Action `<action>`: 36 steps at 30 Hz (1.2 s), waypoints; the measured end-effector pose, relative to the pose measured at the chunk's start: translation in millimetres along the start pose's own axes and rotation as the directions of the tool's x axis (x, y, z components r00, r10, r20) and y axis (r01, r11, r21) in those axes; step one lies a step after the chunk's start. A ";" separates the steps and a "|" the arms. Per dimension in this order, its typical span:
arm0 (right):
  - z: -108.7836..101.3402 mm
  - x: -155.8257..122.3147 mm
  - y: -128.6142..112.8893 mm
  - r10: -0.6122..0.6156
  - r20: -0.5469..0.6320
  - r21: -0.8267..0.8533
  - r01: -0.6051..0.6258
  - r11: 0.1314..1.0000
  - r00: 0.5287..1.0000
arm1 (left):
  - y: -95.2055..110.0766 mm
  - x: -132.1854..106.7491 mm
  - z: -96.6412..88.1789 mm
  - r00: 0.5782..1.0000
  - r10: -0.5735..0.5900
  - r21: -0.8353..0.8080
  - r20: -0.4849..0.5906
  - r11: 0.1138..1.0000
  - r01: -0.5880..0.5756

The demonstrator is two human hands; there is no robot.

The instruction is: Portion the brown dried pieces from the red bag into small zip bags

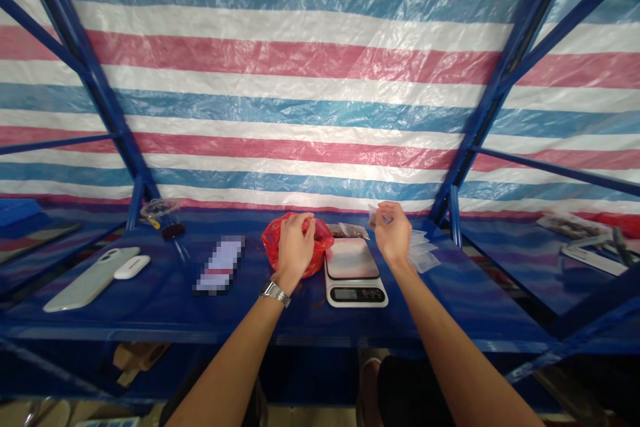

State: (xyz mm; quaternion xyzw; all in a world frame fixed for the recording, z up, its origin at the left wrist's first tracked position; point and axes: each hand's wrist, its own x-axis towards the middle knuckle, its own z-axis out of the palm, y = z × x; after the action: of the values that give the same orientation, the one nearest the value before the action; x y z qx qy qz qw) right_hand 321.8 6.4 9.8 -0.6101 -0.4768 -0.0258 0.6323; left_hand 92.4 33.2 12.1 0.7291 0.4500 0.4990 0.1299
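Observation:
My left hand [296,243], with a metal watch [275,293] on its wrist, is over a crumpled red plastic bag [273,240]. Its fingers are bent towards the thumb above the bag's mouth; whatever is between them is too small to make out. At the right, my right hand [393,233] pinches a small clear plastic bag [373,216] with something dark in it. Between the hands stands a white digital scale [353,259], its plate bare. Behind it lie filled small bags [354,231]. Several flat clear bags [423,257] lie beside my right wrist.
To the left are a blurred-out phone [221,265], a pale phone [93,279], a white earphone case [132,267] and a clear plastic cup [170,217] with dark contents. Blue metal posts [107,97] frame the table [165,310]; a striped sheet [300,80] hangs behind.

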 end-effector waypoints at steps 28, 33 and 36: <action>31.7 -63.5 -51.8 -0.369 0.817 0.051 0.582 0.812 0.444 | -54.6 11.5 -37.0 0.954 -0.097 0.175 0.282 0.983 0.049; 28.0 -67.7 -58.4 -0.364 0.824 0.083 0.544 0.835 0.434 | -57.5 13.2 -32.8 0.946 -0.147 0.182 0.288 0.979 0.096; 26.7 -67.8 -62.3 -0.338 0.825 0.048 0.541 0.840 0.453 | -57.5 15.6 -34.2 0.964 -0.128 0.161 0.235 0.983 0.091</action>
State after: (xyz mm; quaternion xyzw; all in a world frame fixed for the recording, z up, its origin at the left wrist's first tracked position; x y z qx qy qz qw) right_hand 231.4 -25.4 8.0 -0.4736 -0.8457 0.0375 0.2431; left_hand 34.8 68.8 1.0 0.7667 0.5061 0.3624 0.1570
